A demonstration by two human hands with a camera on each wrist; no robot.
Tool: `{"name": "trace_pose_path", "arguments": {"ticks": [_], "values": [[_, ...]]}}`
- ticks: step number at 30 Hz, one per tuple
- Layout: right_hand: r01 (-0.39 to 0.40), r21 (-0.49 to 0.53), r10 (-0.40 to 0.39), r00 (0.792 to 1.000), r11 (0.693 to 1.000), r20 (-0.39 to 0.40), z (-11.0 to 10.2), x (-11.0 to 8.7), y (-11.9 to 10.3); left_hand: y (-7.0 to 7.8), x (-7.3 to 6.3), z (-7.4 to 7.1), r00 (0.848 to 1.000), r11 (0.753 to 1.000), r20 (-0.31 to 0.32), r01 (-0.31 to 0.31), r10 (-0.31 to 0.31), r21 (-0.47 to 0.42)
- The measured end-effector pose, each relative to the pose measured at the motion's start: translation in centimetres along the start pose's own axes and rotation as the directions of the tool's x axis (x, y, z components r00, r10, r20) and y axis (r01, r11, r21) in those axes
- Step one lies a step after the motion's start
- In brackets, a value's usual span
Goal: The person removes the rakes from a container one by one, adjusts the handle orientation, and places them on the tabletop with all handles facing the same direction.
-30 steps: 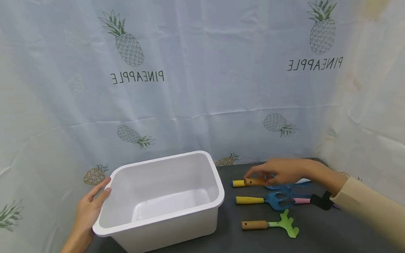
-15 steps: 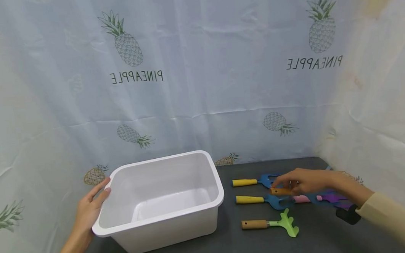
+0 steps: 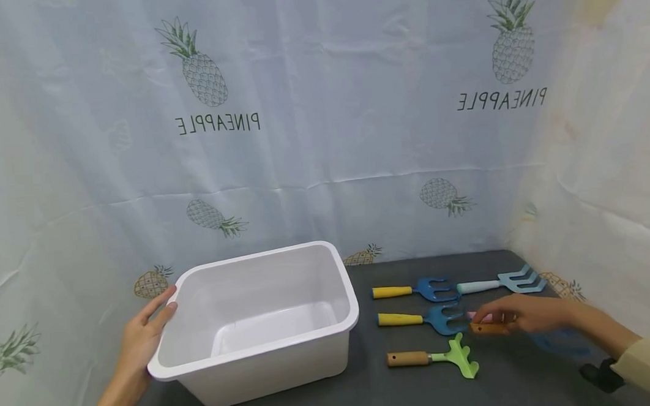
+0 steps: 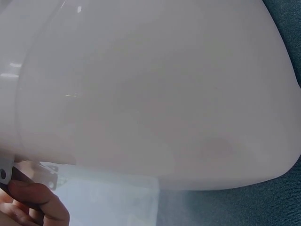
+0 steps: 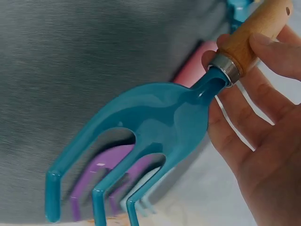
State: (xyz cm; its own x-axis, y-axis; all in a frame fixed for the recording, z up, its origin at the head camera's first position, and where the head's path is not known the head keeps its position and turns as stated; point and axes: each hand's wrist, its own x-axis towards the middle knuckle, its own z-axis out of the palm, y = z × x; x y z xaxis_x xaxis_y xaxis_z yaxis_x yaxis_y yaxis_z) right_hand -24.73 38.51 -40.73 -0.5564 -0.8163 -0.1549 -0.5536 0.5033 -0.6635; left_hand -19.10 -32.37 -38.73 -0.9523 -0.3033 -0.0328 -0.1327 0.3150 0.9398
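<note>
My left hand (image 3: 147, 335) grips the left rim of a white plastic bin (image 3: 268, 373), with nothing seen inside it. That bin's pale wall fills most of the left wrist view. On the right, my right hand (image 3: 537, 312) pinches the wooden handle of a teal-blue garden hand fork (image 5: 164, 113) between thumb and fingers. Its three bent tines point away from the palm and hang over the table. Beneath it show a pink handle (image 5: 195, 66) and purple tines (image 5: 110, 157), partly hidden by my hand in the head view.
Two yellow-handled blue forks (image 3: 444, 319) lie right of the bin. A green rake with a wooden handle (image 3: 407, 359) lies in front of them. A pale-blue fork (image 3: 519, 280) is at the back right. Pineapple-print curtains (image 3: 310, 136) surround the dark table (image 3: 390, 399).
My right hand has carried the wooden-handled fork rightward and toward me, from over the back yellow-handled fork to over the pink handle. My left hand and the bin stay put.
</note>
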Motion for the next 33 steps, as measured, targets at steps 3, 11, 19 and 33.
{"name": "trace_pose_path", "arguments": {"ticks": [3, 11, 19, 33], "values": [[0.027, 0.009, -0.027, 1.000, 1.000, -0.002, 0.6, -0.6, 1.0, 0.1, 0.0, 0.0, 1.000, 1.000, 0.001, 0.017, -0.017, -0.007], [0.053, -0.027, -0.054, 0.999, 0.998, -0.010, 2.5, -1.1, 2.4, 0.0, 0.0, -0.1, 1.000, 1.000, -0.004, 0.004, -0.004, -0.005], [0.045, 0.011, -0.045, 0.999, 0.999, -0.028, 3.6, -1.3, 2.7, 0.1, 0.5, -0.2, 1.000, 1.000, 0.012, 0.001, -0.001, -0.012], [0.000, -0.151, -0.021, 0.990, 0.989, -0.143, 4.6, -1.5, 2.5, 0.1, 1.3, -0.4, 0.999, 1.000, 0.038, -0.004, 0.005, -0.025]]}}
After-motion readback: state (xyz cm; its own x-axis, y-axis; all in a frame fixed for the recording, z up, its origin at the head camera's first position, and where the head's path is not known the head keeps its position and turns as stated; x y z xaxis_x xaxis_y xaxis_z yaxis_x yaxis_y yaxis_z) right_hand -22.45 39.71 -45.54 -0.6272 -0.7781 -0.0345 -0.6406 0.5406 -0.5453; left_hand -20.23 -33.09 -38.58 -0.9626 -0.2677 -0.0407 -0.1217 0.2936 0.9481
